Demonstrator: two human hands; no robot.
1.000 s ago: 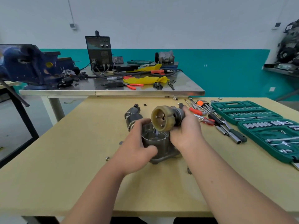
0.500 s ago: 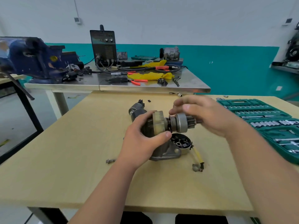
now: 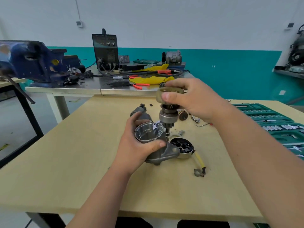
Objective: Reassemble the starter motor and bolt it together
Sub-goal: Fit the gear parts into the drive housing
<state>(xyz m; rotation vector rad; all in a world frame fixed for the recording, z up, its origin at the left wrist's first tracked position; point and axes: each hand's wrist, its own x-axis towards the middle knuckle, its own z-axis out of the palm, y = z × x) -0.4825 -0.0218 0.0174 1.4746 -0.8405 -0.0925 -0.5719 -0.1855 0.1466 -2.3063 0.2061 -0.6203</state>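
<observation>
Left hand [image 3: 136, 150] grips the starter housing [image 3: 169, 152] at the middle of the bench [image 3: 65, 162], bore facing up. Right hand [image 3: 194, 99] pinches the drive assembly [image 3: 168, 115] by its tan top, axis vertical, pinion end down at the housing's right rim. Socket set [image 3: 263, 112] on the right edge.

White-and-teal wall [image 3: 197, 30] — steel bench [image 3: 98, 92]

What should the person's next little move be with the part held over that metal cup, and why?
Probably lower the drive assembly into the housing: the right hand holds it upright, shaft down, above the open mouth's right edge, while the left hand grips the housing on the table.
</observation>
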